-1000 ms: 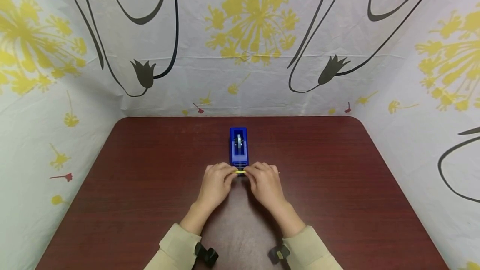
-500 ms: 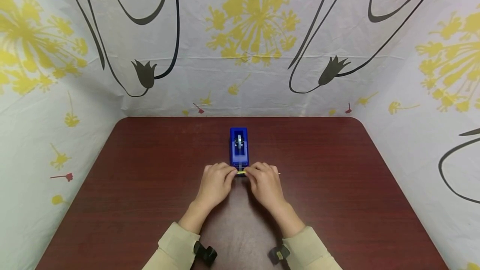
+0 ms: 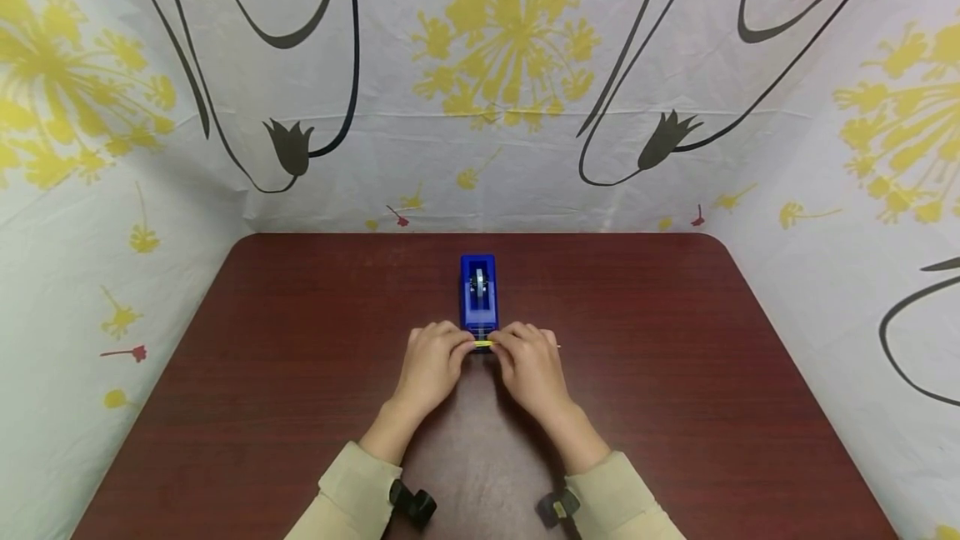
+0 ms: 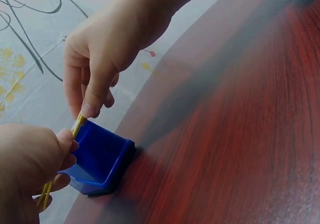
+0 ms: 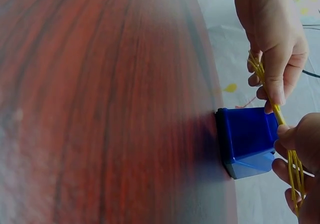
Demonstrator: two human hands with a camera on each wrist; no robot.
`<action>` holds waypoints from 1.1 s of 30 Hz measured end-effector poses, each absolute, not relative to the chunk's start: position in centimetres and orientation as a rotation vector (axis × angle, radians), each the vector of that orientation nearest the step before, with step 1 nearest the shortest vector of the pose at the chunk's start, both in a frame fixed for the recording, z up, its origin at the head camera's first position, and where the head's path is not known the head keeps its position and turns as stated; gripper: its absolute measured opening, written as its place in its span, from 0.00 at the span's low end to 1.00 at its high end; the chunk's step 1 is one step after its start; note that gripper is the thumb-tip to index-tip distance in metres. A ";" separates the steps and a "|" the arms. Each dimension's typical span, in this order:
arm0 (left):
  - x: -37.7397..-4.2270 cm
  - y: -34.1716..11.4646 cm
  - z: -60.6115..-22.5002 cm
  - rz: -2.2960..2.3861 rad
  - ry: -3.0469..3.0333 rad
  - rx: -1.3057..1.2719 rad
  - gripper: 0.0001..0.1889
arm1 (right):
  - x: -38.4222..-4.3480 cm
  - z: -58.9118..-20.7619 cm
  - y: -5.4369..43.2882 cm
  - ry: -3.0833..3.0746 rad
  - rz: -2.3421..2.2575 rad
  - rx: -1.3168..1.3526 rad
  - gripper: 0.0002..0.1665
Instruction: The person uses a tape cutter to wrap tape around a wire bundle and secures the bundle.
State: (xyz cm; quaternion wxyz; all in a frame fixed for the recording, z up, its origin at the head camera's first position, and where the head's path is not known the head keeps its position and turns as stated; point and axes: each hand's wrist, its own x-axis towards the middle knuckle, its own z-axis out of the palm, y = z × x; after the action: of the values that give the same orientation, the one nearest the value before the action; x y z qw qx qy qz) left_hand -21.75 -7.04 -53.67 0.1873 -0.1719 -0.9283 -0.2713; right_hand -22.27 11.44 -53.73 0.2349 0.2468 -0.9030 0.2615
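Both hands meet over the near end of a blue tape dispenser (image 3: 479,317), which has a roll of tape (image 3: 478,283) in it. Between them stretches a narrow bundle of thin yellow strands (image 5: 279,116). My left hand (image 3: 427,365) pinches one side of the bundle between thumb and fingers. Close beside it, my right hand (image 3: 534,367) pinches the other side, and loose strands fan out below that hand in the right wrist view. A short yellow stretch shows between the fingertips. The fingers hide most of the rest.
A dark red wood-grain table (image 3: 637,340) carries the dispenser near its middle. Behind and beside it hangs a white cloth (image 3: 480,173) with yellow and grey flower prints. Black devices sit at the left cuff (image 3: 411,507) and the right cuff (image 3: 558,509).
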 end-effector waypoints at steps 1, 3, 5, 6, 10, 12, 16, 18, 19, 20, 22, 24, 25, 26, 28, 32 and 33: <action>-21.8 -7.0 -53.7 -0.766 -2.613 -0.481 0.05 | -22.3 -53.7 11.4 -2.482 0.718 0.675 0.09; -21.7 -7.0 -53.6 -0.768 -2.615 -0.476 0.05 | -22.2 -53.7 11.4 -2.486 0.719 0.671 0.09; -21.7 -6.9 -53.6 -0.770 -2.619 -0.472 0.05 | -22.2 -53.8 11.4 -2.489 0.719 0.664 0.10; -21.7 -6.9 -53.6 -0.770 -2.620 -0.470 0.06 | -22.2 -53.8 11.4 -2.490 0.720 0.661 0.11; -21.8 -6.9 -53.7 -0.783 -2.638 -0.461 0.06 | -22.1 -53.7 11.2 -2.479 0.708 0.660 0.13; -21.8 -6.9 -53.8 -0.789 -2.641 -0.461 0.06 | -22.0 -53.7 11.1 -2.462 0.699 0.670 0.13; -21.9 -6.9 -53.8 -0.791 -2.619 -0.470 0.07 | -22.0 -53.8 10.9 -2.411 0.689 0.686 0.13; -21.9 -6.8 -53.9 -0.788 -2.603 -0.475 0.07 | -22.0 -53.9 10.8 -2.389 0.685 0.685 0.13; -21.9 -6.8 -53.9 -0.788 -2.596 -0.477 0.07 | -22.0 -54.0 10.7 -2.380 0.684 0.682 0.13; -21.9 -6.8 -53.9 -0.790 -2.589 -0.478 0.06 | -22.0 -54.0 10.6 -2.370 0.680 0.681 0.12; -21.9 -6.8 -53.9 -0.798 -2.580 -0.479 0.06 | -22.0 -54.1 10.5 -2.358 0.668 0.672 0.11; -21.9 -6.8 -53.9 -0.815 -2.577 -0.479 0.06 | -22.1 -54.2 10.3 -2.354 0.657 0.662 0.10; -21.9 -6.8 -54.0 -0.821 -2.577 -0.479 0.06 | -22.1 -54.2 10.2 -2.353 0.652 0.657 0.10; -22.0 -6.8 -54.0 -0.823 -2.577 -0.478 0.06 | -22.1 -54.2 10.2 -2.353 0.647 0.654 0.09; -22.0 -6.9 -54.1 -0.822 -2.584 -0.474 0.07 | -22.1 -54.3 10.1 -2.362 0.642 0.647 0.10; -22.0 -6.8 -54.1 -0.859 -2.601 -0.457 0.07 | -22.2 -54.4 10.0 -2.368 0.650 0.639 0.11; -22.0 -6.8 -54.1 -0.878 -2.600 -0.449 0.07 | -22.2 -54.4 10.0 -2.369 0.653 0.638 0.11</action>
State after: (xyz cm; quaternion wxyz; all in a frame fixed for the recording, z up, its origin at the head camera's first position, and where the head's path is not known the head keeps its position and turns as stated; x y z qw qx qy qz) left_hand -22.00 -6.82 -54.05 0.1796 -0.1588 -0.9198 -0.3105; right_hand -22.17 10.02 -54.43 0.2968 0.2398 -0.8912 0.2454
